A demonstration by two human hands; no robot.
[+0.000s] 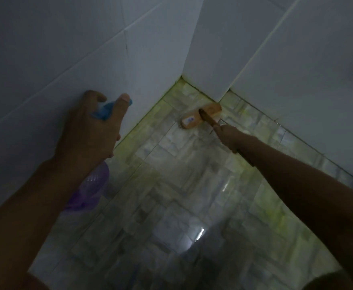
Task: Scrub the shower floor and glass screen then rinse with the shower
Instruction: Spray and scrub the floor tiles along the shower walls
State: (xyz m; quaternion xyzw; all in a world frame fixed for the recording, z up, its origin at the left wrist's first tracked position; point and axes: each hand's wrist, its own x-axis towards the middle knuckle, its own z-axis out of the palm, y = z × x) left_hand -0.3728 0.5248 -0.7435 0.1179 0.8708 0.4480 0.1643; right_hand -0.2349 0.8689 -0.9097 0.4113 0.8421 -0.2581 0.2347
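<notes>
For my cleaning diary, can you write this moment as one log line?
left hand: holds spray bottle | right hand: holds scrub brush handle | brush head: on floor tiles, near wall corner

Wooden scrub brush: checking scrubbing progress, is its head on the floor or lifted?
Down: the wooden scrub brush sits bristles-down on the pale tiled floor near the corner.

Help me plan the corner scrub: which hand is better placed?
Likely right: the right hand grips the brush, its head on the floor by the corner; the left hand holds the spray bottle.
</notes>
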